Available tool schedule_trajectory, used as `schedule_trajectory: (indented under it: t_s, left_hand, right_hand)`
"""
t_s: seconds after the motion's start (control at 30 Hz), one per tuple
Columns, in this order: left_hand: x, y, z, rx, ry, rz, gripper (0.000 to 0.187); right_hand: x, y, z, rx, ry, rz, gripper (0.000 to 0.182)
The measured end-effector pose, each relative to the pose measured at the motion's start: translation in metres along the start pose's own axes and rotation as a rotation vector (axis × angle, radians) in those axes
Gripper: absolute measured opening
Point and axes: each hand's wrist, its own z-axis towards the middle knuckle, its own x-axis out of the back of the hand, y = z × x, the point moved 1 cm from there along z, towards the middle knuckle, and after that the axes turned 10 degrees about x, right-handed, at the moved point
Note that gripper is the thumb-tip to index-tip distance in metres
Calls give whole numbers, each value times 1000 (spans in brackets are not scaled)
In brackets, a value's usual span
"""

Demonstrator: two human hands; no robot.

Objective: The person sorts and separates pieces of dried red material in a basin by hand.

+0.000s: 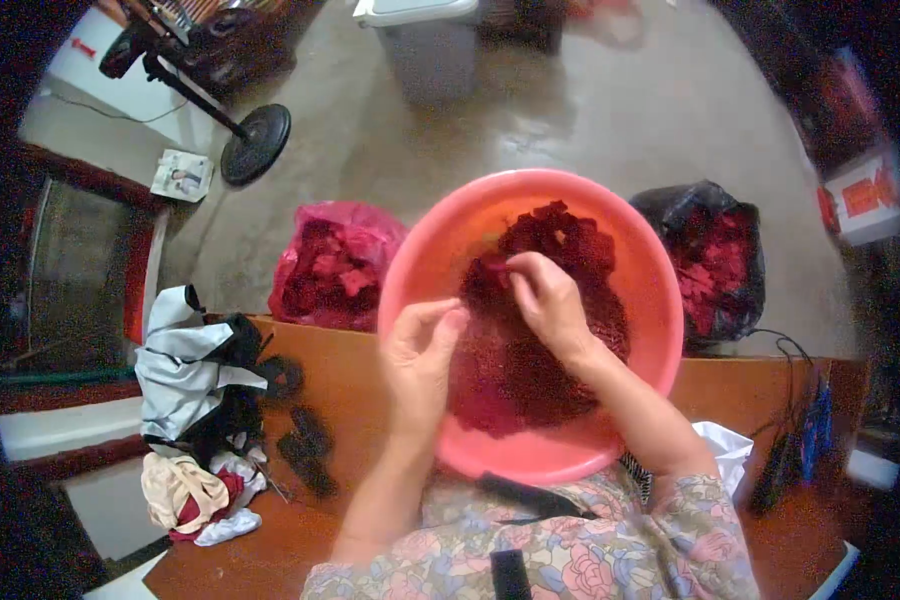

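The person's 2 hands work over a pink basin (535, 458) that holds a heap of dark red pieces (560, 330). The right hand (548, 300) pinches a small dark red piece (492, 270) above the heap. The left hand (425, 345) is raised near the basin's left side, thumb and fingertips close together; whether anything sits between them cannot be told. Beyond the table (340, 375), 2 bags of red pieces flank the basin: a pink bag (335, 265) on the left and a black bag (705, 260) on the right.
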Motion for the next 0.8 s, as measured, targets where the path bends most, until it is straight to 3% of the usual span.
schedule_trajectory:
  t_s: [0.13,0.23,0.37,0.5,0.6,0.7,0.8]
  left_hand:
    - [2,-1,1,63,-71,-44,14]
    - [2,-7,4,105,-86,-81,15]
    - [4,-13,5,205,-175,-145,13]
    - [5,-14,6,243,-133,-116,13]
    - [1,-5,3,219,-74,-93,13]
    - [-2,2,0,154,-18,0,12]
    - [-1,0,0,133,-17,46,12]
  right_hand:
    - [18,-18,4,-316,-62,248,16]
    - [20,-20,2,-559,-98,801,17]
    - [22,-31,0,-599,-203,1004,25]
    - [24,-39,0,-578,-294,1082,28]
    - [21,-33,-1,-562,-237,1127,32]
    - [29,-47,5,-81,-51,416,42]
    - [32,-48,13,354,-50,-46,53]
